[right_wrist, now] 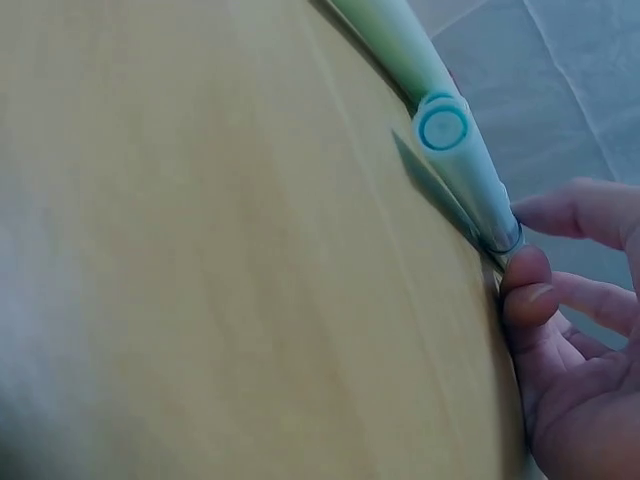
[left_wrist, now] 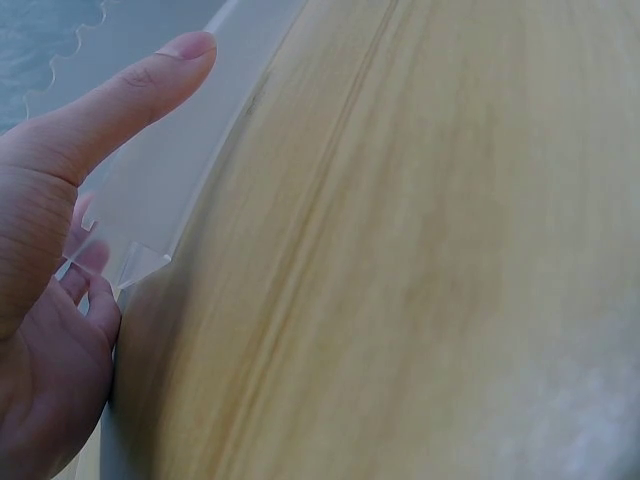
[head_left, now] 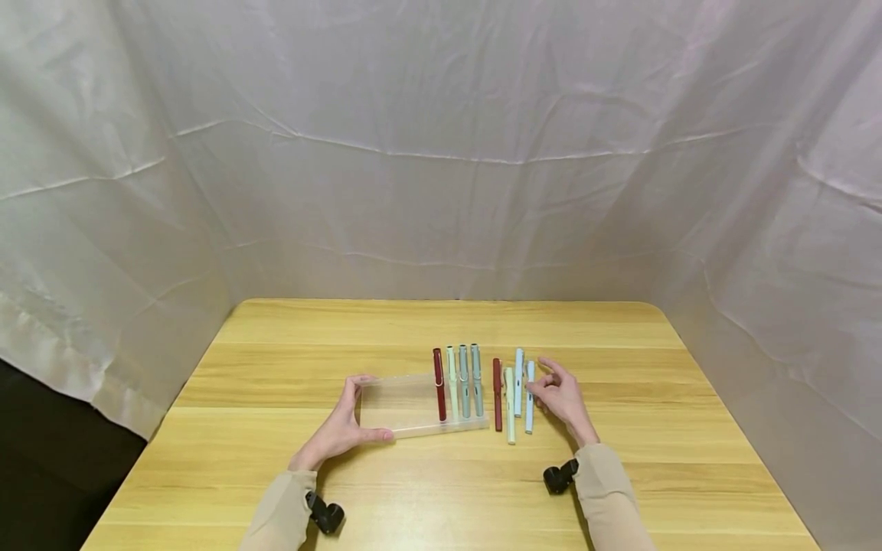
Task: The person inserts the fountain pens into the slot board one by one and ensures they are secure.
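My left hand [head_left: 341, 428] grips the left end of a clear plastic tray [head_left: 393, 405], thumb along its near edge and fingers on the far side. The left wrist view shows the thumb [left_wrist: 150, 70] lying on the tray's wall [left_wrist: 170, 180]. A dark red pen [head_left: 439, 386], a pale green one and two grey ones lie side by side in the tray's right part. My right hand [head_left: 563, 398] pinches a light blue pen [head_left: 529, 409] lying on the table. In the right wrist view, thumb [right_wrist: 525, 290] and forefinger meet at the pen's [right_wrist: 460, 160] side.
Three more pens lie on the wooden table [head_left: 276, 474] between the tray and my right hand: dark red [head_left: 497, 394], pale green [head_left: 510, 409] and light blue [head_left: 518, 379]. White cloth hangs round the table on three sides.
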`<action>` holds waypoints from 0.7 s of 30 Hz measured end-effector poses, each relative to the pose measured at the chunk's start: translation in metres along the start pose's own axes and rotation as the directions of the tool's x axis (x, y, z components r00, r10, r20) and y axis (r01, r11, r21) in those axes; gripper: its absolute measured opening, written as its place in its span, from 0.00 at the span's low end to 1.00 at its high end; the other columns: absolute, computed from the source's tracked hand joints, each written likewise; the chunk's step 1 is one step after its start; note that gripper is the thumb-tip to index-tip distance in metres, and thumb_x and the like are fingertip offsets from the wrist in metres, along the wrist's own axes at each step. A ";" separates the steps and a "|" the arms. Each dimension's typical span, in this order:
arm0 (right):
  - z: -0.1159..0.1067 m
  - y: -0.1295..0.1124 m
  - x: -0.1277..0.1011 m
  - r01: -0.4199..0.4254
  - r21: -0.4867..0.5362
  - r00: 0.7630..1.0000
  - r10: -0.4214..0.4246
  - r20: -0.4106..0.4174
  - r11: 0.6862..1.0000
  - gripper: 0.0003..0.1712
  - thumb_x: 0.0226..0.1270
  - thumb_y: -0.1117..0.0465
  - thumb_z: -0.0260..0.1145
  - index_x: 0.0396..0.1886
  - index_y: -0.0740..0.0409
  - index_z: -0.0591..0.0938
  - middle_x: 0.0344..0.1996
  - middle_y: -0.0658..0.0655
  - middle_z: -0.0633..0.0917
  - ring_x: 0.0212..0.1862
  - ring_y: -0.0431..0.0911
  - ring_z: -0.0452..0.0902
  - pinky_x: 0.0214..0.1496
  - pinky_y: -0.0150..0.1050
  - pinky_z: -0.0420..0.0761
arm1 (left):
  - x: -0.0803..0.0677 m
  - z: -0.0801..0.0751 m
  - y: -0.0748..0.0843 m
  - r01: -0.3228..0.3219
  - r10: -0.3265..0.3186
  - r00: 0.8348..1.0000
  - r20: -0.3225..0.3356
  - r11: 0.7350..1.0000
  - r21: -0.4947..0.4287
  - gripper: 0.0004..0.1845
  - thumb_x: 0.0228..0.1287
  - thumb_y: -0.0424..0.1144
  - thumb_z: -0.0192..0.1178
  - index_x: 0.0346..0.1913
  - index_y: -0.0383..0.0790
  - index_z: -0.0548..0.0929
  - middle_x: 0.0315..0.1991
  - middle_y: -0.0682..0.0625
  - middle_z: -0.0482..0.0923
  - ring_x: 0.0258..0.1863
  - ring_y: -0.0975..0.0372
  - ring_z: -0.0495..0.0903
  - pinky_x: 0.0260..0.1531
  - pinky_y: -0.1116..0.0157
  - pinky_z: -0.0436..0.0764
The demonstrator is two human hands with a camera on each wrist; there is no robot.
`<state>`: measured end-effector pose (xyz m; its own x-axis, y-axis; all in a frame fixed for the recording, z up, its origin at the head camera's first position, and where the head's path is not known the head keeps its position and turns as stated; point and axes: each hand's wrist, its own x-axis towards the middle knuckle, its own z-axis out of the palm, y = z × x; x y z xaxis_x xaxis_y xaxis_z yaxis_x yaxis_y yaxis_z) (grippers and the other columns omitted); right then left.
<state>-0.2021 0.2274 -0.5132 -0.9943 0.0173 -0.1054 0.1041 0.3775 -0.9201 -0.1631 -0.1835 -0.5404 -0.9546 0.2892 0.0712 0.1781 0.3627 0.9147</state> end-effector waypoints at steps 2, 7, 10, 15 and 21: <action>-0.002 -0.005 -0.001 -0.011 -0.001 1.000 0.011 0.021 1.000 0.40 0.67 0.66 0.68 0.75 0.69 0.62 0.29 0.56 0.82 0.21 0.40 0.74 0.21 0.31 0.77 | 0.000 0.000 0.000 0.000 0.000 1.000 -0.001 1.000 0.002 0.55 0.41 0.40 0.83 0.69 0.38 0.57 0.74 0.36 0.56 0.80 0.37 0.43 0.78 0.36 0.40; -0.002 0.005 0.007 -0.007 -0.053 0.999 0.009 0.031 0.999 0.41 0.67 0.62 0.69 0.75 0.69 0.62 0.28 0.53 0.80 0.21 0.39 0.74 0.22 0.30 0.78 | 0.000 0.000 0.000 -0.004 0.004 1.000 0.000 1.000 0.000 0.55 0.41 0.40 0.83 0.69 0.38 0.57 0.74 0.36 0.56 0.80 0.37 0.43 0.78 0.35 0.40; -0.001 0.010 0.009 0.004 -0.108 1.000 -0.002 0.020 0.994 0.41 0.66 0.59 0.70 0.75 0.67 0.64 0.28 0.52 0.80 0.20 0.38 0.73 0.23 0.30 0.78 | 0.000 0.000 0.000 -0.008 0.008 1.000 0.002 1.000 -0.002 0.55 0.42 0.40 0.83 0.69 0.38 0.57 0.74 0.36 0.55 0.80 0.37 0.43 0.78 0.35 0.40; -0.002 0.008 0.010 0.014 -0.150 0.999 -0.007 0.044 0.989 0.41 0.67 0.60 0.69 0.75 0.66 0.63 0.27 0.52 0.79 0.20 0.38 0.72 0.25 0.30 0.77 | 0.000 0.000 -0.001 -0.020 0.020 1.000 -0.001 1.000 -0.003 0.55 0.42 0.40 0.83 0.69 0.38 0.57 0.74 0.36 0.56 0.80 0.36 0.43 0.77 0.35 0.40; -0.003 0.005 0.013 0.017 -0.200 0.996 0.001 0.089 0.980 0.43 0.66 0.61 0.69 0.76 0.68 0.61 0.26 0.52 0.80 0.20 0.39 0.73 0.23 0.31 0.77 | 0.000 0.000 -0.001 -0.028 0.028 1.000 -0.006 1.000 -0.006 0.54 0.41 0.40 0.83 0.69 0.38 0.57 0.73 0.36 0.57 0.80 0.37 0.44 0.78 0.35 0.41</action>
<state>-0.2148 0.2324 -0.5181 -0.9882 -0.0647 -0.1391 0.0802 0.5549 -0.8280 -0.1634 -0.1835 -0.5418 -0.9507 0.2940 0.0989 0.2032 0.3492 0.9148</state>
